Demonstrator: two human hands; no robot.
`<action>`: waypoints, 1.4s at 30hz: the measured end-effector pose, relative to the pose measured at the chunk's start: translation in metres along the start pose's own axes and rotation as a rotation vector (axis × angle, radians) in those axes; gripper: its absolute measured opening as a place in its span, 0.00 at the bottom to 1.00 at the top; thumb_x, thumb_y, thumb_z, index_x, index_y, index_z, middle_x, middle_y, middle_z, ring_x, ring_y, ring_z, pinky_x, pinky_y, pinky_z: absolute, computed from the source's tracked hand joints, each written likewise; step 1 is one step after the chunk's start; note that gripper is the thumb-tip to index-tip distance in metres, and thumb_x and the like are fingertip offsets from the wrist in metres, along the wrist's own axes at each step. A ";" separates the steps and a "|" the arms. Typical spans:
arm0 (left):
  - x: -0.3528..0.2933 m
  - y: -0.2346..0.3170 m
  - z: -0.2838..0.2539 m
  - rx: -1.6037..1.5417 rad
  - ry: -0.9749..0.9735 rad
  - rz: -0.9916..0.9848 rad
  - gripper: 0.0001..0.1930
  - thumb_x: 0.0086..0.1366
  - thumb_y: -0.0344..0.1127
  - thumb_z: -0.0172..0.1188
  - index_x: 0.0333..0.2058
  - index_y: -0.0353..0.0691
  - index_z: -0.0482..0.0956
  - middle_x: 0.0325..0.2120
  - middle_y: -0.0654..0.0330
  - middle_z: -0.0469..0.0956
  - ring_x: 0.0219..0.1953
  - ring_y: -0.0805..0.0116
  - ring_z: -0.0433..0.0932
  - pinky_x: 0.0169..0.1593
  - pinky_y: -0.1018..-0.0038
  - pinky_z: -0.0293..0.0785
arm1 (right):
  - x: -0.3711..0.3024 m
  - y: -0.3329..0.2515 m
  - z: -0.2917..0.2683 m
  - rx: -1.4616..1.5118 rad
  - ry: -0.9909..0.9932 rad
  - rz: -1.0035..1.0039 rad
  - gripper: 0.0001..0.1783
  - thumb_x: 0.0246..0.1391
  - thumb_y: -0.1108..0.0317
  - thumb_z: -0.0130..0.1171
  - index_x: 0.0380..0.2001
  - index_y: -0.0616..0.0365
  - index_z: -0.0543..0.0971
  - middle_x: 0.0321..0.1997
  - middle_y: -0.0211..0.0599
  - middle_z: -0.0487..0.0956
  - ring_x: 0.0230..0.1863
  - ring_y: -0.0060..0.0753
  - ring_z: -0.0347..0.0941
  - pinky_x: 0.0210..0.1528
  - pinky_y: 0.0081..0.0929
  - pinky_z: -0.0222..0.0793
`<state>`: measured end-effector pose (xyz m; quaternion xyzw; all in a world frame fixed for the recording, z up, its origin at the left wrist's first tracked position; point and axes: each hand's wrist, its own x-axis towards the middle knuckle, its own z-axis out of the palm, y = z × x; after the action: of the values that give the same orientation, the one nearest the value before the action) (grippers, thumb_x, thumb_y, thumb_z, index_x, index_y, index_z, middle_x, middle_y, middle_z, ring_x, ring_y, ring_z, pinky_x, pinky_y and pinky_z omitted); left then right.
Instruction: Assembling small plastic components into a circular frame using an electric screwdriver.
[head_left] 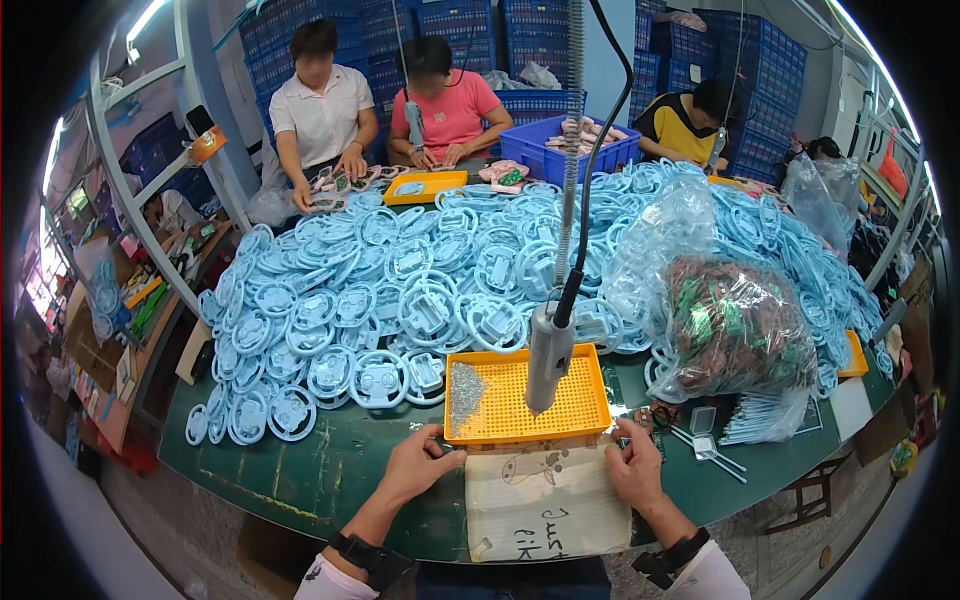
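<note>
A yellow perforated tray (pixel 570 405) lies before me, small silvery screws (pixel 466 396) heaped at its left end. My left hand (pixel 415 468) is at its near left corner, index finger and thumb closed about it. At the near right corner my right hand (pixel 637 466) is curled the same way, fingers partly hidden. Both thumbs reach the upper corners of a cardboard sheet (pixel 550 505) with drawing and handwriting on it. A grey electric screwdriver (pixel 548 360) hangs upright over the tray from a coiled spring and black cable, touched by neither hand.
Light blue wheel-shaped plastic parts (pixel 380 378) are heaped across the green table (pixel 330 480). To the right sit a clear bag of brown and green pieces (pixel 740 325), blue sticks (pixel 757 418) and a small square-headed piece (pixel 704 420). Co-workers sit beyond, near a blue crate (pixel 540 160).
</note>
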<state>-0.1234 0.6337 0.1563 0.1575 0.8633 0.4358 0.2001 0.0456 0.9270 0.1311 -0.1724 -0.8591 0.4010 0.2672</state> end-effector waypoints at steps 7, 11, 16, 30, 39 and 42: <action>0.021 -0.013 0.016 -0.145 0.045 0.074 0.19 0.59 0.45 0.58 0.44 0.38 0.76 0.24 0.59 0.75 0.25 0.70 0.72 0.31 0.74 0.69 | 0.028 -0.004 0.013 -0.358 0.051 -0.474 0.21 0.44 0.73 0.59 0.45 0.60 0.72 0.42 0.44 0.69 0.27 0.29 0.71 0.27 0.23 0.69; 0.020 -0.003 0.022 0.001 0.108 0.162 0.17 0.61 0.43 0.55 0.41 0.37 0.76 0.25 0.54 0.73 0.26 0.63 0.73 0.33 0.69 0.70 | 0.021 0.001 0.012 -0.172 -0.026 -0.241 0.15 0.44 0.74 0.60 0.37 0.61 0.71 0.41 0.42 0.68 0.26 0.30 0.72 0.27 0.22 0.71; 0.024 0.004 0.034 0.030 0.142 0.206 0.16 0.60 0.42 0.55 0.38 0.34 0.76 0.26 0.54 0.74 0.24 0.66 0.74 0.31 0.70 0.71 | 0.018 0.002 0.005 -0.062 -0.032 -0.113 0.13 0.44 0.73 0.61 0.33 0.63 0.69 0.39 0.41 0.67 0.22 0.28 0.70 0.25 0.22 0.71; 0.009 0.000 0.007 -0.429 0.058 -0.193 0.12 0.57 0.33 0.55 0.33 0.29 0.78 0.21 0.60 0.75 0.17 0.77 0.72 0.21 0.82 0.68 | 0.011 -0.016 -0.016 -0.028 -0.260 -0.260 0.16 0.47 0.70 0.62 0.41 0.57 0.74 0.35 0.39 0.69 0.22 0.27 0.70 0.27 0.23 0.69; -0.008 -0.031 -0.009 -0.282 0.142 -0.113 0.12 0.56 0.35 0.55 0.33 0.31 0.80 0.18 0.64 0.75 0.18 0.80 0.71 0.21 0.81 0.66 | 0.012 -0.055 -0.003 -0.297 -0.246 -0.350 0.18 0.47 0.62 0.62 0.43 0.53 0.75 0.28 0.38 0.72 0.28 0.37 0.73 0.29 0.30 0.71; -0.012 -0.025 -0.002 -0.258 0.118 -0.123 0.13 0.57 0.36 0.55 0.33 0.30 0.80 0.18 0.63 0.76 0.18 0.79 0.73 0.22 0.80 0.68 | 0.019 -0.084 0.012 -0.166 -0.331 -0.513 0.18 0.48 0.64 0.60 0.44 0.56 0.74 0.30 0.40 0.73 0.33 0.42 0.74 0.32 0.33 0.72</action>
<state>-0.1161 0.6129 0.1398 0.0515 0.8184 0.5385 0.1938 0.0160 0.8773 0.1966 0.0962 -0.9361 0.2720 0.2010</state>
